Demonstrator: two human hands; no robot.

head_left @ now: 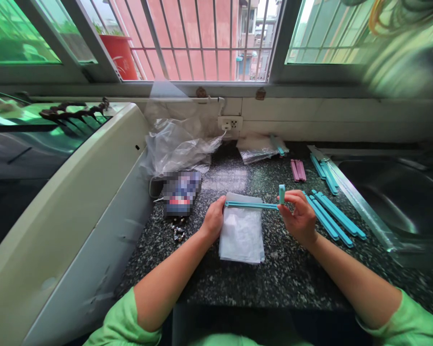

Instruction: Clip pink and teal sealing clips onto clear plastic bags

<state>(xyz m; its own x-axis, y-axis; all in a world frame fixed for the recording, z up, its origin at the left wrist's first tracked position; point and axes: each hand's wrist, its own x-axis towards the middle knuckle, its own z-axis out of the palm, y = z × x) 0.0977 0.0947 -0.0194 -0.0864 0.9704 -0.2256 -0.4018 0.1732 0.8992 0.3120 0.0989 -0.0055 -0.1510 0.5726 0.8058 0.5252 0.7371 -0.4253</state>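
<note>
A clear plastic bag [242, 233] lies flat on the dark speckled counter [281, 274] in front of me. A thin teal sealing clip [252, 205] runs across the bag's top edge. My left hand [212, 220] is closed on the clip's left end and the bag's corner. My right hand [299, 216] pinches the clip's right end, where a short teal piece stands upright.
Several loose teal clips [334, 216] lie right of my right hand, more teal clips [324, 173] and pink clips [298, 170] behind. A steel sink [400, 202] is at right, a white appliance [57, 211] at left. Crumpled plastic [180, 144] and packed bags [260, 147] sit by the wall.
</note>
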